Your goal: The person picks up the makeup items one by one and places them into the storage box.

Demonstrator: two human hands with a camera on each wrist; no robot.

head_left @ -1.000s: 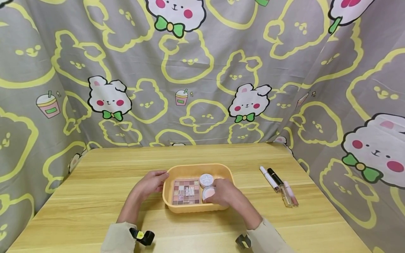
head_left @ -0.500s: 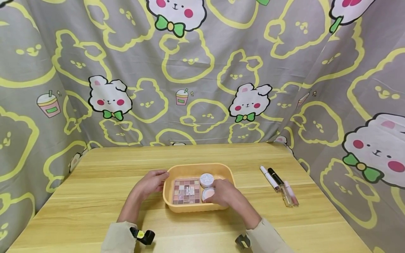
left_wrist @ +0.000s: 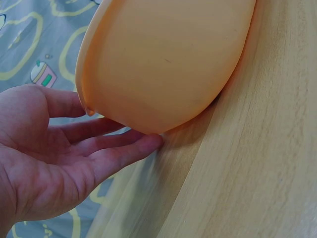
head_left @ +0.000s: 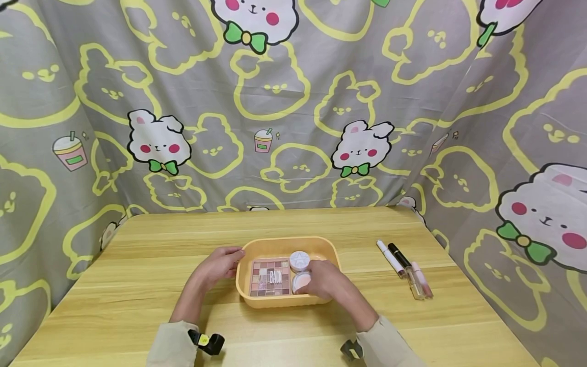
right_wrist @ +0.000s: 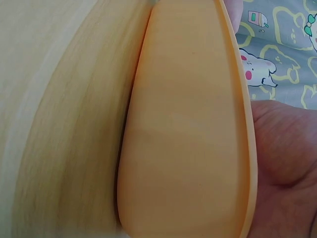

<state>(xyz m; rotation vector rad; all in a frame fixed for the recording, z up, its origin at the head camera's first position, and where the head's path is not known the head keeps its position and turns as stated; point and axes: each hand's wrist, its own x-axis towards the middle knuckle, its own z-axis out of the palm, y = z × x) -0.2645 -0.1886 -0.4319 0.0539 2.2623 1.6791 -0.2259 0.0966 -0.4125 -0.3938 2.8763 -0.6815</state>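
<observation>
My half-curled left hand [head_left: 222, 265] held the tray [head_left: 284, 303] at left; my right hand [head_left: 326, 279] touched the near compact [head_left: 300, 283], spread and hold unclear. I judged keeping it flat safest.

One tray [head_left: 293, 303] stands on one worktop [head_left: 137, 285]. In it are three cosmetics: one palette [head_left: 270, 278] at left, and two round compacts at right, the far compact [head_left: 299, 261] and the near compact [head_left: 301, 282]. Farther right lie three slim tubes: one white-capped [head_left: 389, 257], one black-capped [head_left: 398, 255], one pink [head_left: 422, 280]. There are two grips, the left hand [head_left: 223, 264] and the right hand [head_left: 327, 280], and two sleeves [head_left: 174, 346].
</observation>
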